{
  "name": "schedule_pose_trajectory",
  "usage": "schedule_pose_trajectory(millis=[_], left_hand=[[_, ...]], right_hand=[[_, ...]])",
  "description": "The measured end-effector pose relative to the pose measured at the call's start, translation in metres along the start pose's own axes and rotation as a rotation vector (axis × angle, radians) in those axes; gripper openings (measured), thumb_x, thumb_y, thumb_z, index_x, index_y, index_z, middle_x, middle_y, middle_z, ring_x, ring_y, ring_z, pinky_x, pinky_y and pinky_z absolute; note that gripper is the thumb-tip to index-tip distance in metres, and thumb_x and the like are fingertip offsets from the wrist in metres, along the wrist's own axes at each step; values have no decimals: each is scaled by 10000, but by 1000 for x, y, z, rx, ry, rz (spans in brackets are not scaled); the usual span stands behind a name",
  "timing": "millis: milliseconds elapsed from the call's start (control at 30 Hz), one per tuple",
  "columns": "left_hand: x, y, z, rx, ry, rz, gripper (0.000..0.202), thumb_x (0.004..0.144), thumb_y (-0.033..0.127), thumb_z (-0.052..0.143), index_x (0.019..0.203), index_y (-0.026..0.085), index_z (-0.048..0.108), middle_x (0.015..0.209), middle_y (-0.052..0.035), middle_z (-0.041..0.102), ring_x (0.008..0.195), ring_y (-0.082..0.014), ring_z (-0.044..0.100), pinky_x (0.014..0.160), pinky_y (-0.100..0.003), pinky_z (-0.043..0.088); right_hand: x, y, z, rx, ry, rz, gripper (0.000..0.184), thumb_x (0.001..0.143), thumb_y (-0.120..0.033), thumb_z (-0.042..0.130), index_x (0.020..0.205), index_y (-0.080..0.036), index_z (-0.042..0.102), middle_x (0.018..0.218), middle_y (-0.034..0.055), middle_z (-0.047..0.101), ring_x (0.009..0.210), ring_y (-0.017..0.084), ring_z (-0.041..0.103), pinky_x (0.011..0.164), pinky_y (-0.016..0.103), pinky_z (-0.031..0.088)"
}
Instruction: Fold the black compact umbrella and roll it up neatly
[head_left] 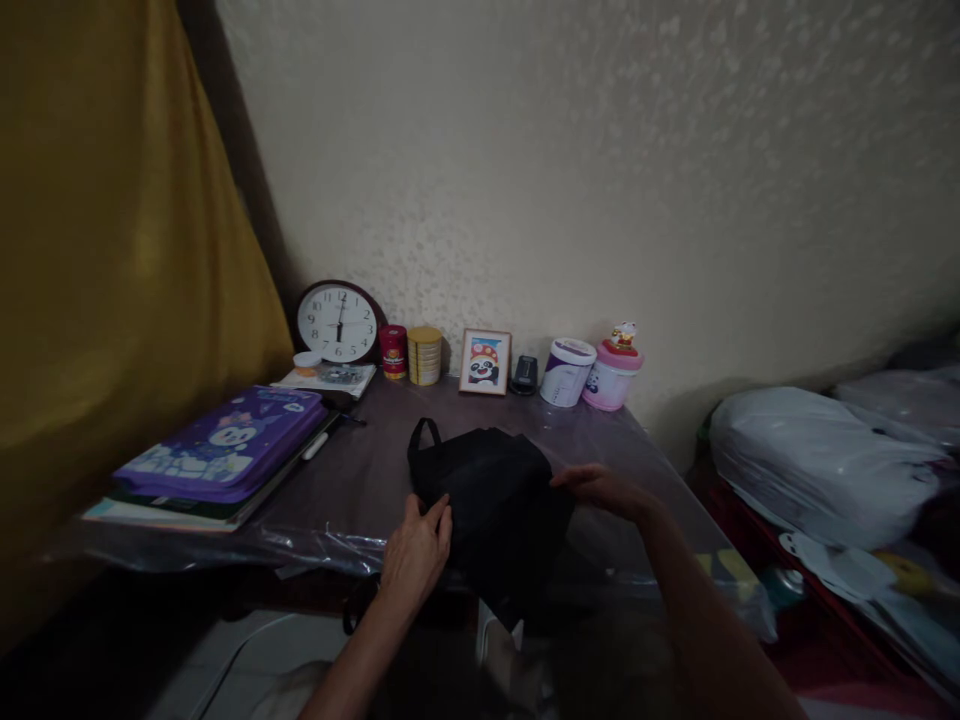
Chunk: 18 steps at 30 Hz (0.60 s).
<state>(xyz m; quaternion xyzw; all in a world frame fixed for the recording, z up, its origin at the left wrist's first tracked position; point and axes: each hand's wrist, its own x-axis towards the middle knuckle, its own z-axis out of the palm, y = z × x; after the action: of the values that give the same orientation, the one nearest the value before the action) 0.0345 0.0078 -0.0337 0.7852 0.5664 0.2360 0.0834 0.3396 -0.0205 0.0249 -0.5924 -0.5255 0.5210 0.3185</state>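
A black cloth bag [506,510] with a strap loop at its upper left lies over the front edge of the table, its lower corner hanging down past the edge. My left hand [420,540] grips its left side, thumb and fingers closed together on the fabric. On the opposite side my right hand [592,485] pinches the cloth's right edge between thumb and fingers. A dark strap dangles beside my left wrist. Dim light hides the folds and the inside of the bag.
On the plastic-covered table [360,490], a purple case [225,440] rests on books at left. Along the wall stand a clock [339,322], a red tin [393,352], a yellow tin [424,356], a panda picture frame [485,362] and two tubs [568,373]. White bags [817,465] lie at right.
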Motion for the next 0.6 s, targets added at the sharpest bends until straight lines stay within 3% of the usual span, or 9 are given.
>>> schedule_pose_trajectory(millis=[133, 333, 467, 600], left_hand=[[1, -2, -1, -17, 2, 7, 332, 877, 341, 346, 1111, 299, 577, 916, -42, 478, 638, -120, 581, 599, -239, 440], [1, -2, 1, -48, -12, -23, 333, 879, 352, 341, 1108, 300, 577, 944, -46, 485, 669, -123, 588, 606, -237, 441], [1, -3, 0, -45, -22, -3, 353, 886, 366, 310, 1125, 300, 561, 961, -54, 480, 674, -135, 591, 596, -250, 441], [1, -4, -2, -40, -26, 18, 354, 889, 353, 308, 1131, 283, 557, 952, -55, 482, 680, -135, 591, 609, -248, 442]], right_hand=[[6, -2, 6, 57, 37, -101, 413, 592, -271, 679, 985, -163, 611, 904, 42, 642, 825, 162, 582, 779, 316, 443], [22, -8, 19, 22, 146, -148, 301, 649, -383, 640, 835, -149, 601, 744, 2, 610, 695, 118, 573, 704, 277, 456], [33, -15, 27, -149, 320, -251, 260, 676, -402, 591, 758, -156, 580, 684, -20, 554, 667, 114, 527, 667, 254, 425], [46, -17, 32, -325, 445, -420, 224, 712, -380, 542, 764, -166, 582, 822, 17, 569, 799, 142, 524, 751, 258, 400]])
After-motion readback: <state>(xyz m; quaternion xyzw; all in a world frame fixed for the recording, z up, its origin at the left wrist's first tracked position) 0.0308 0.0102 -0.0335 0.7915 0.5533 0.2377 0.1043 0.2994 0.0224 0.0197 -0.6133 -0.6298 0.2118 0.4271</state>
